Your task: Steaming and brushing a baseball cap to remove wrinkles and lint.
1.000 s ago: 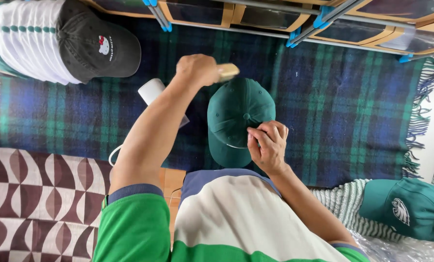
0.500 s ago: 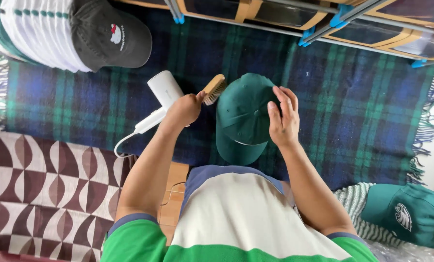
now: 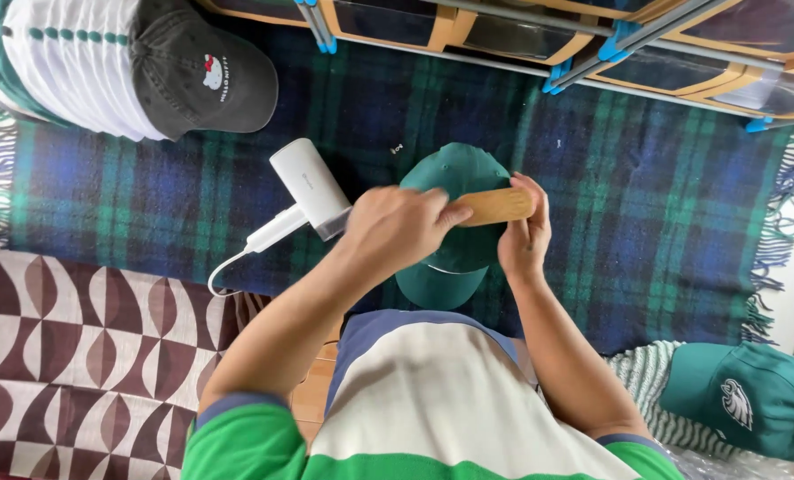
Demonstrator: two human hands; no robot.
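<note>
**Wooden brush held across a green cap**

The left hand (image 3: 395, 229) grips a wooden-backed brush (image 3: 494, 205) and lays it across the crown of a dark green baseball cap (image 3: 450, 222); the right hand (image 3: 523, 233) steadies the cap at its far side, fingers touching the brush's end; the cap sits on a blue-and-green plaid blanket (image 3: 663, 204); just left of the hands lies a white hair dryer (image 3: 306, 184) with its cord trailing; a charcoal cap (image 3: 199, 76) tops a stack of white caps (image 3: 68, 62) at upper left; another green cap (image 3: 752, 400) rests at lower right; a brown-and-white patterned rug (image 3: 68, 356) fills the lower left.
</note>
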